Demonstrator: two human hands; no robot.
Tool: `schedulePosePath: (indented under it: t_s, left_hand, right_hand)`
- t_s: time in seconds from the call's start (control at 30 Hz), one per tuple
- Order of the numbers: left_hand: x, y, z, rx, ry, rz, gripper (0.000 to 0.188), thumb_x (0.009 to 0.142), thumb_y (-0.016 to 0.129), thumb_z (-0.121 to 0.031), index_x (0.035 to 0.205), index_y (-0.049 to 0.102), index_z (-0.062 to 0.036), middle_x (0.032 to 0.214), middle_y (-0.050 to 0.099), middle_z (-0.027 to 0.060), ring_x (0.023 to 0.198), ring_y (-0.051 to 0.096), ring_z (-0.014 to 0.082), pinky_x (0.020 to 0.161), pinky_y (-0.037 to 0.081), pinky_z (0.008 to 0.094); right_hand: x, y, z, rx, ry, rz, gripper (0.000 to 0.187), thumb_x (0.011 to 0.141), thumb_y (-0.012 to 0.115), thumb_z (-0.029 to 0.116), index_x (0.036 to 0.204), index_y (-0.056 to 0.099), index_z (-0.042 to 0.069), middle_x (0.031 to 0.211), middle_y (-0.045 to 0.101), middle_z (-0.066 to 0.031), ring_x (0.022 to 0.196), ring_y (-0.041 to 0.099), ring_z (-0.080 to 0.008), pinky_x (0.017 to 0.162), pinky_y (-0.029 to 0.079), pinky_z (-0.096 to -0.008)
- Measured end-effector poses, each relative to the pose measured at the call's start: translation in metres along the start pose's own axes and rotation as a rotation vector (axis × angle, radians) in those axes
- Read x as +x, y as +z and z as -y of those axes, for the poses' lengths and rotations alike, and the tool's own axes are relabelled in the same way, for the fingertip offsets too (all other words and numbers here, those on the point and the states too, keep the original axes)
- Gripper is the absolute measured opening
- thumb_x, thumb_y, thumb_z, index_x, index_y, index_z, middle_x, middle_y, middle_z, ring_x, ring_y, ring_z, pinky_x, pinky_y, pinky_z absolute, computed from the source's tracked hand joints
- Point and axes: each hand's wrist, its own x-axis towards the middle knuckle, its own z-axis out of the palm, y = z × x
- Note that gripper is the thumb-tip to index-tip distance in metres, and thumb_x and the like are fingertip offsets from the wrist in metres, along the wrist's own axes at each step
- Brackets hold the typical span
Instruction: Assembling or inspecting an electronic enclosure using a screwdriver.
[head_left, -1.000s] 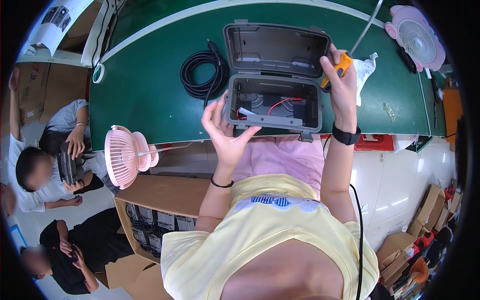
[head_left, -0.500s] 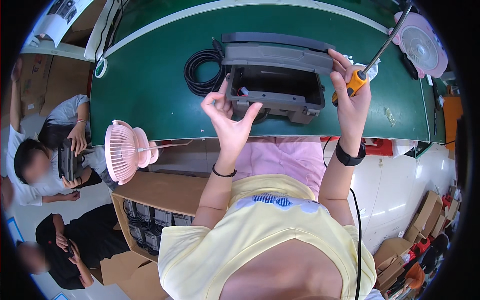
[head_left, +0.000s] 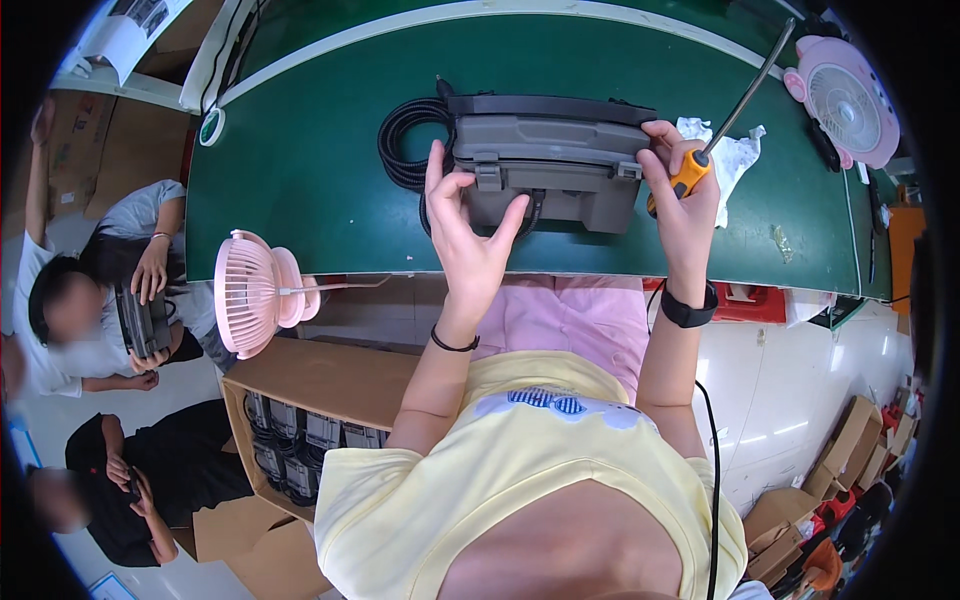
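Note:
A grey plastic case (head_left: 555, 145) with latches along its front stands on the green table, its lid down over the body. My left hand (head_left: 470, 225) is at the case's front left corner by a latch, thumb and fingers spread apart. With my right hand (head_left: 685, 200) I grip a screwdriver (head_left: 690, 178) with an orange and black handle, its long shaft pointing up and to the right. Fingers of that hand also touch the case's right end. A coiled black ribbed cable (head_left: 402, 145) lies beside the case on the left.
A pink fan (head_left: 255, 292) is at the table's near left edge, another pink fan (head_left: 845, 100) at the far right. White crumpled tissue (head_left: 735, 160) lies right of the case. A cardboard box (head_left: 330, 385) of similar cases stands below left; two other people are at the left.
The lid has come down, hiding the case's open inside. My right hand has moved slightly left and down with the screwdriver; my left hand stays by the front left corner.

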Motion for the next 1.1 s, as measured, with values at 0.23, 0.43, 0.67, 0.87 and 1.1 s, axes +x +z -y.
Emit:
schedulePosePath:
  t_s: [0.23,0.43,0.67,0.87,1.1]
  left_hand:
    - [0.004,-0.008,0.002,-0.024,0.089,0.025,0.054,0.077,0.08,-0.003,0.124,0.054,-0.007,0.152,0.032,0.02,0.131,0.045,0.0358,0.105,0.043,0.042]
    - [0.014,-0.009,-0.003,0.023,0.071,0.098,0.056,0.076,0.079,-0.001,0.123,0.049,-0.0091,0.149,0.034,0.023,0.128,0.048,0.0352,0.105,0.043,0.0433]
    - [0.013,-0.007,0.004,0.072,0.155,0.067,0.048,0.077,0.079,0.0,0.111,0.047,-0.0087,0.147,0.035,0.0259,0.121,0.054,0.0322,0.094,0.049,0.0368]
    - [0.011,-0.004,0.0,0.018,0.093,0.038,0.048,0.077,0.079,0.001,0.11,0.046,-0.0083,0.149,0.034,0.0257,0.122,0.053,0.033,0.093,0.05,0.0373]
    - [0.011,0.0,-0.002,0.012,0.093,0.024,0.049,0.076,0.079,0.004,0.109,0.045,-0.0078,0.149,0.033,0.0258,0.124,0.053,0.0347,0.094,0.05,0.0386]
  right_hand:
    - [-0.001,0.005,0.001,0.054,0.003,0.042,0.027,0.091,0.069,0.002,0.088,0.043,0.009,0.117,0.065,-0.0153,0.1,0.062,-0.0177,0.091,0.051,-0.0295]
    - [0.001,0.006,-0.001,0.036,-0.013,0.028,0.026,0.092,0.068,0.003,0.088,0.043,0.008,0.118,0.066,-0.0163,0.101,0.062,-0.0178,0.091,0.051,-0.0291]
    - [-0.017,0.011,0.004,-0.059,-0.047,-0.2,0.024,0.095,0.066,0.005,0.088,0.043,0.008,0.109,0.07,-0.014,0.093,0.063,-0.0139,0.084,0.05,-0.025]
    - [-0.034,0.014,0.019,-0.094,0.072,-0.084,0.024,0.093,0.067,0.005,0.086,0.044,0.005,0.1,0.07,-0.0107,0.084,0.059,-0.011,0.075,0.048,-0.024]
    - [-0.034,0.022,0.018,-0.12,-0.053,-0.143,0.026,0.088,0.072,0.005,0.083,0.047,0.005,0.102,0.063,-0.0095,0.084,0.059,-0.0192,0.075,0.047,-0.0286]
